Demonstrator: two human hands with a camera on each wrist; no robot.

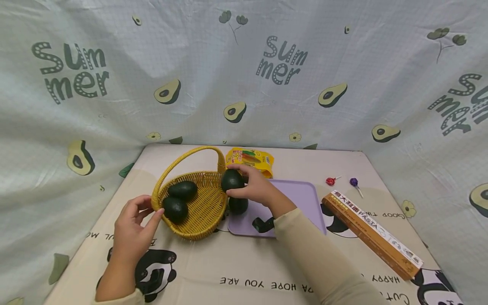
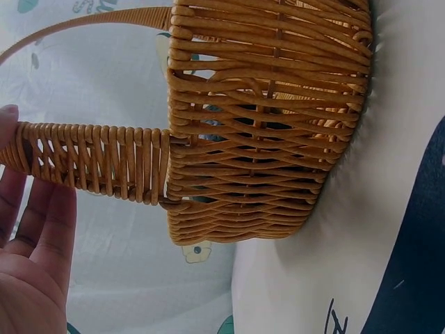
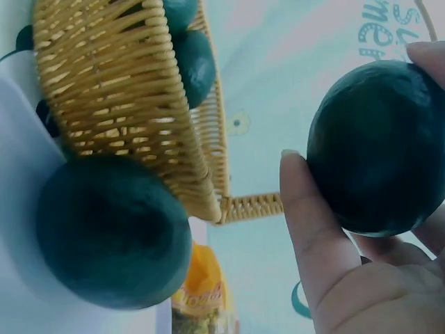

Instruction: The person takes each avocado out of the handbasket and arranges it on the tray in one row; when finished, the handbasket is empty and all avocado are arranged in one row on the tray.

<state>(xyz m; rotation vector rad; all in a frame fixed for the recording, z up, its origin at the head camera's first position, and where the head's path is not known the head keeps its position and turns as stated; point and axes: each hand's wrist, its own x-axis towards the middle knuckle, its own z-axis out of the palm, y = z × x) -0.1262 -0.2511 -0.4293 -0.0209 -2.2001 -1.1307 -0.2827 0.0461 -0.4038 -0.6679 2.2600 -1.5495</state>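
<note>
At the left, my left hand [image 1: 131,231] holds the yellow wicker basket [image 1: 203,207] by the base of its arched handle [image 2: 90,160], thumb on one side and fingers on the other. Two dark green avocados [image 1: 183,190] lie inside, towards the basket's left wall. My right hand [image 1: 255,188] grips another avocado [image 3: 379,146] between thumb and fingers, raised at the basket's right rim. Below that hand, one more avocado [image 3: 115,233] sits on the lilac tray [image 1: 301,192], close beside the basket's wall.
A yellow snack bag [image 1: 251,159] lies behind the tray. To the right are a red lollipop [image 1: 331,181], a purple lollipop [image 1: 354,182] and a long pasta box [image 1: 373,233]. A dark curved object [image 1: 263,225] shows beside my right wrist, over the tray. Printed cloth hangs behind the table.
</note>
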